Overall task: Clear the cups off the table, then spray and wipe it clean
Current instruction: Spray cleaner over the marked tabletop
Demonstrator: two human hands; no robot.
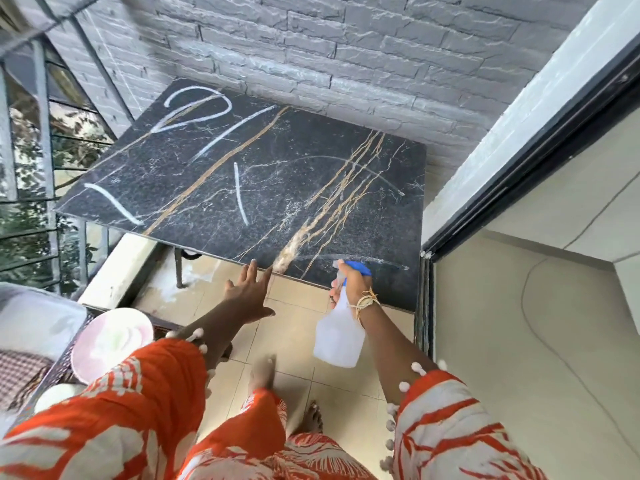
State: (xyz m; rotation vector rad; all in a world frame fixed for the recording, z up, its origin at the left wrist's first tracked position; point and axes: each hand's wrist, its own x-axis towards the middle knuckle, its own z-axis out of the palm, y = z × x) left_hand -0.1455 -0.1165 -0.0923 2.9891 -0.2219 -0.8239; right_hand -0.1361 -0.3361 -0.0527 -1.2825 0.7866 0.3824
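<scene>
While the right hand [351, 289] grips a clear spray bottle [341, 336] (blue nozzle) at the near edge of a dark marble table [242, 181], the left hand [247, 294] reaches toward that edge, fingers straight and spread. White streaks cross the tabletop.

Soft even daylight from the left, strong wide-angle bending at the edges, slight motion blur throughout.

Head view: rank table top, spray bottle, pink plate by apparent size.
1. table top, largest by far.
2-3. pink plate and spray bottle look alike in size; plate is blurred and partly hidden by a sleeve, so unranked.
</scene>
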